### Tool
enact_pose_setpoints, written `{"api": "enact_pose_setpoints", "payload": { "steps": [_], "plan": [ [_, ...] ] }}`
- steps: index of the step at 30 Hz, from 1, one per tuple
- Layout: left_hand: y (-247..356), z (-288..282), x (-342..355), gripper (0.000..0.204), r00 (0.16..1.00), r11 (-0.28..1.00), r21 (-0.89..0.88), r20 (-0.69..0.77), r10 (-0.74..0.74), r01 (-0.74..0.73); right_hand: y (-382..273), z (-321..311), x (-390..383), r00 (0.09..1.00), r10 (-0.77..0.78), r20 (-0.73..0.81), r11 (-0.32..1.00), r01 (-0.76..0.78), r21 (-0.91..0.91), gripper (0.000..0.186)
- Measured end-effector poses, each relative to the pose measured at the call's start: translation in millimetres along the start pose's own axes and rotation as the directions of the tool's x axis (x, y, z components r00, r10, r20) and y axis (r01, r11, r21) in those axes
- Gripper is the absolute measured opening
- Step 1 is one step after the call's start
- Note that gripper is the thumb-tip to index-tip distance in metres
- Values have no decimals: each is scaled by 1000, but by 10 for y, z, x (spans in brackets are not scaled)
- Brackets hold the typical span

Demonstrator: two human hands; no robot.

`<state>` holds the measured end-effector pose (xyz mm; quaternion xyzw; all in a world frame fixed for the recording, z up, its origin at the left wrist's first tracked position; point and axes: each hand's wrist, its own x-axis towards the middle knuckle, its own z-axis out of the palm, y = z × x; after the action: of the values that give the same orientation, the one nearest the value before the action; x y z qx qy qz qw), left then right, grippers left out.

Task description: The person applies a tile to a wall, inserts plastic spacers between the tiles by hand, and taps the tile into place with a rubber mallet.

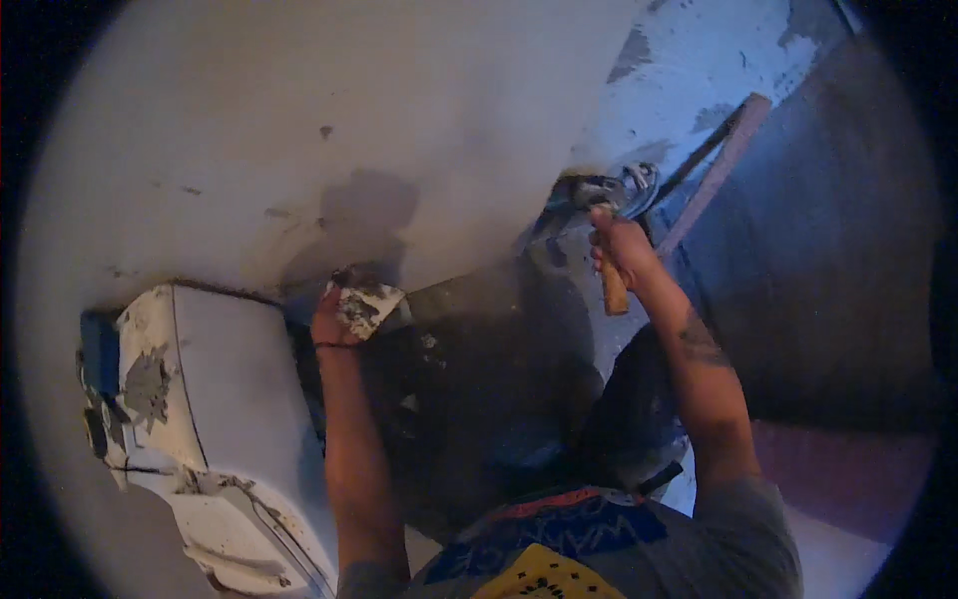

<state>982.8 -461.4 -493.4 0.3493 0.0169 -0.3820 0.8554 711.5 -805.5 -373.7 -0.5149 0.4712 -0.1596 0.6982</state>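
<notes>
A yellow patterned cloth lies nearest the camera, at the lower edge, over the person's grey shirt. Both forearms reach forward, set wide apart, so the 2 held things do not touch. The left hand, with a dark wristband at its base, has its fingers closed at the left edge of a flat, pale plate smeared with grey; taking it by the edge seems to leave most of its face uncovered. That plate stands just in front of the large pale surface, near the white boxy object on the left. The right hand wraps its fingers round a wooden handle, whose butt sticks out of the fist toward the person, perhaps a grip chosen for firm control. I cannot tell what tool head it carries, since its far end merges with the clutter beyond, where a pale coil lies. Just right of that, a wooden batten stands at a slant, probably leaned there for support.
</notes>
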Motion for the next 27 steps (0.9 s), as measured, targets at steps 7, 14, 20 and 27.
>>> {"api": "enact_pose_setpoints", "payload": {
  "steps": [7,14,20,27],
  "plan": [
    [-6,60,-57,35,972,938,334,-178,155,-89,43,65,60,993,-119,14,972,119,-201,26],
    [73,-14,36,37,990,992,120,-133,53,-37,90,-102,125,986,-166,3,979,165,-116,29],
    [36,-2,3,39,989,997,23,-132,-66,70,131,-197,211,974,-210,-87,949,181,-258,29],
    [73,-255,143,39,991,918,394,-105,88,-40,253,-269,367,909,-399,115,736,393,-552,29]
  ]
}}
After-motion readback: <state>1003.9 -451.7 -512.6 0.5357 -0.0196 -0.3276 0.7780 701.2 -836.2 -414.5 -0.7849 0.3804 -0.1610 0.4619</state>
